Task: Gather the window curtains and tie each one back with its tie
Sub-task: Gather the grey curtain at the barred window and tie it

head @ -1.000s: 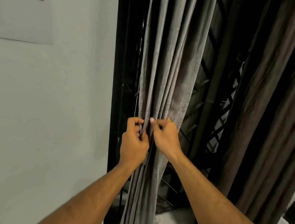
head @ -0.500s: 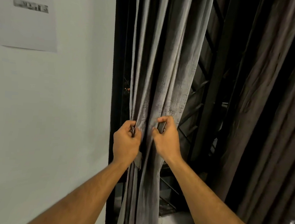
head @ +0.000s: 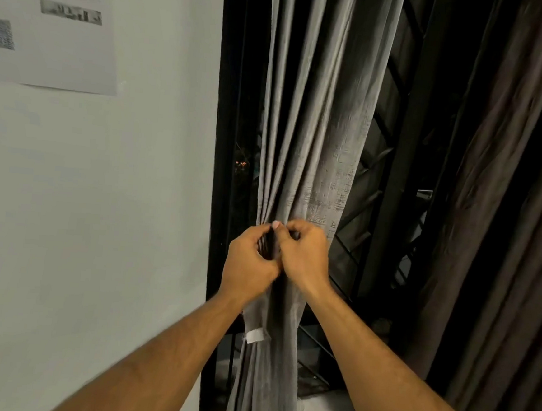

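Your left hand (head: 249, 262) and right hand (head: 304, 260) meet at the front of the grey curtain (head: 314, 137), fingers curled tight on a dark band, probably its tie, to cinch the gathered folds. The curtain hangs bunched beside the wall (head: 99, 224); the brown curtain (head: 489, 222) hangs loose.

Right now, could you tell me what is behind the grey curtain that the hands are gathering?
Behind the grey curtain stands a dark window with a black metal grille, visible on both sides of it. Whatever lies directly behind the bunched cloth, and between the left hand and right hand, is covered.
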Tool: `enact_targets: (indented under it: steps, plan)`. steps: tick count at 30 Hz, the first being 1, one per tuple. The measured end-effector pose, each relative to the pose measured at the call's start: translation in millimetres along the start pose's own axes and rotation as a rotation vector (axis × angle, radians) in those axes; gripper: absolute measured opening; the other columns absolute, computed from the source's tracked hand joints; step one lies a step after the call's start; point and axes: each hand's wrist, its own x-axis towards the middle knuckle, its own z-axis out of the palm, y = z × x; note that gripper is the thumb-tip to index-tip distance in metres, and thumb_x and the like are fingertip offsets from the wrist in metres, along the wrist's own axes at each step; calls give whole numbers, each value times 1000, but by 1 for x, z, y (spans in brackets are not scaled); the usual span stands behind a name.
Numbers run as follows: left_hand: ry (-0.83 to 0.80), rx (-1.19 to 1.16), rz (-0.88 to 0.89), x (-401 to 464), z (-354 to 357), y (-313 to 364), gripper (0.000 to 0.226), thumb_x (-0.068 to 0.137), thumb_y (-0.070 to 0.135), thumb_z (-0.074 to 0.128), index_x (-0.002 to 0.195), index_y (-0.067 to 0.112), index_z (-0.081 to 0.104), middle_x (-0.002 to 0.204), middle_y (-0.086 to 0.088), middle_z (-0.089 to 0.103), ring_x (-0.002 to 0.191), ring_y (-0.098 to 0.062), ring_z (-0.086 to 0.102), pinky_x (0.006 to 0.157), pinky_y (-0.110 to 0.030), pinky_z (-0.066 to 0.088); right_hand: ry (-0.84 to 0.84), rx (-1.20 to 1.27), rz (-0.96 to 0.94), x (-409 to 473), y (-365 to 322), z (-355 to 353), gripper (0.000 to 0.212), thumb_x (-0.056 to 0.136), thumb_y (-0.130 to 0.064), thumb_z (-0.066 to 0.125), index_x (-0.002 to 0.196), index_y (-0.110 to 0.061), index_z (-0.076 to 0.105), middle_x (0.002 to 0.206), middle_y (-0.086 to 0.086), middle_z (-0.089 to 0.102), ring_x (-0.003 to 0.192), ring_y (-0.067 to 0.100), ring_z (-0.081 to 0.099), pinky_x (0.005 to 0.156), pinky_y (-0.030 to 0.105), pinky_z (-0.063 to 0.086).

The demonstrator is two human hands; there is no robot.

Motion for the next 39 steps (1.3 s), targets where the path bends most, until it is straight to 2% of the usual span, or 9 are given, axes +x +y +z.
enact_targets:
  steps: [5,8,13,17,21,25,32,36,39]
  plan:
    - [99,35,-6,-3,0,-4,20,98,17,63,113,29,68,76,26,66,64,6,61,56,-6,44,-93,98,6,-3,2,-4,47,104,-39,56,61,-22,61,51,-6,56,47,3,48,48,21,38]
    - [183,78,26,-9,-1,-1,32,99,8,61,120,30,49,88,36,61,63,4,60,54,-9,46,73,56,-50,-10,11,-10,8,102,-14,57,105,-19,60,84,-10,64,72,1,61,61,16,46]
    - [89,143,162,-12,3,-1,25,93,-1,61,102,22,65,88,16,61,81,-1,61,70,-8,45,92,33,-13,-20,10,-2,43,104,-15,52,144,-22,35,73,-5,58,65,13,60,62,38,54]
    - [46,80,135,-15,3,6,39,83,27,70,120,15,70,94,13,61,87,-1,64,70,-7,47,-139,131,159,-12,-11,1,49,106,-55,38,95,-20,72,88,2,76,89,16,73,87,46,59]
    - [132,145,100,-11,-4,2,27,96,6,66,123,7,69,98,9,62,84,9,60,72,-4,44,-239,247,218,-8,-8,-9,46,107,-50,44,107,-19,77,109,-1,77,108,11,70,102,38,54]
    - [193,169,72,-10,-6,1,27,97,5,65,124,7,69,101,1,68,72,10,57,71,-2,43,181,85,7,-6,7,-19,3,97,-23,67,98,-22,65,95,-10,69,90,2,66,81,30,55]
    - [151,132,98,-18,4,9,24,95,1,64,116,14,63,93,13,64,83,9,61,74,-4,45,-199,309,280,14,5,-14,99,86,-83,47,163,-34,9,170,-2,20,153,18,28,122,39,28]
    - [78,24,-5,-16,9,14,41,93,10,68,110,34,39,83,9,65,75,-1,68,58,-11,49,-403,289,173,22,-7,-7,100,73,-92,53,155,-39,30,154,-18,46,132,-11,45,108,20,35]
    - [28,-31,-109,-13,8,14,48,91,18,74,124,30,41,101,9,70,91,1,71,70,-15,58,-397,171,101,29,-11,3,71,83,-58,77,139,-39,38,119,-16,66,108,-1,67,88,16,55]
